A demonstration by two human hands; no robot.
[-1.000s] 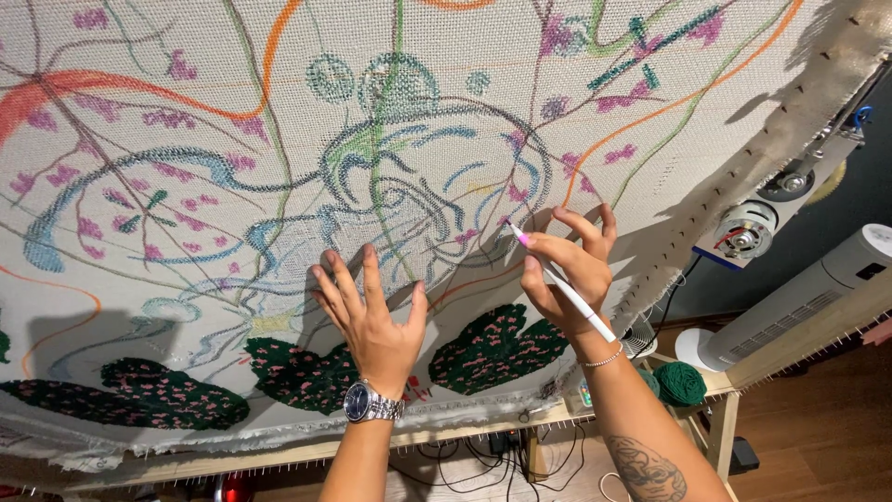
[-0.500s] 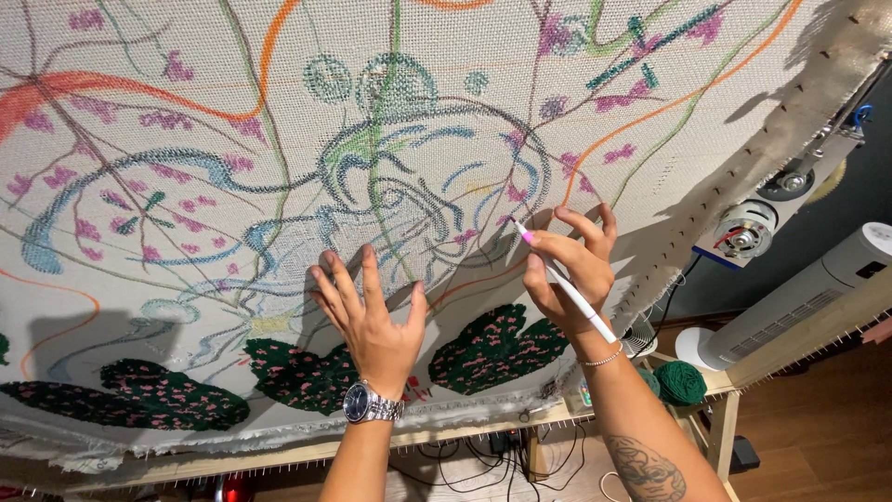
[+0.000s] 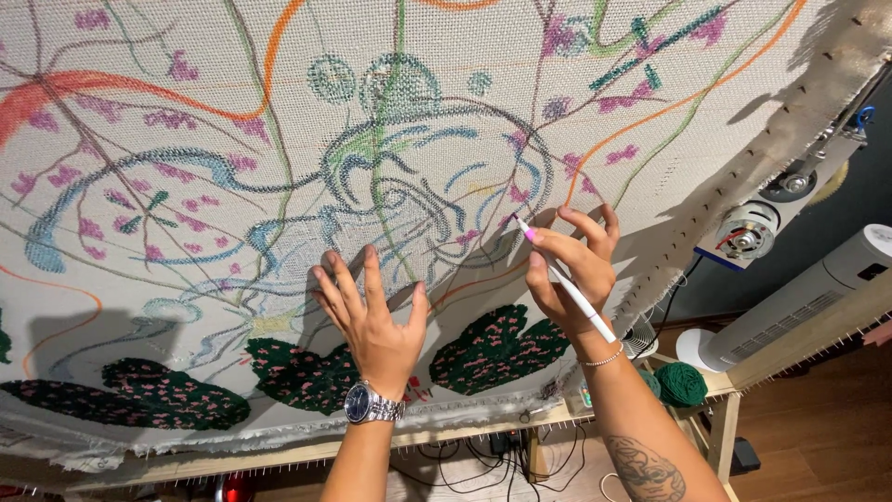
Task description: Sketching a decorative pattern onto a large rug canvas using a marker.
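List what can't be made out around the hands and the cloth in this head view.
- Cloth: top and left cut off by the picture's edges.
- Drawing under the left hand: hidden by it.
- Marker middle: hidden by right hand fingers.
- Cables under the frame: in shadow, ends untraceable.

White marker point(image 3: 567, 286) with pink tip is slanting up-left, touching stretched white canvas point(image 3: 232, 232) that is bearing coloured line drawings and dark green tufted patches.
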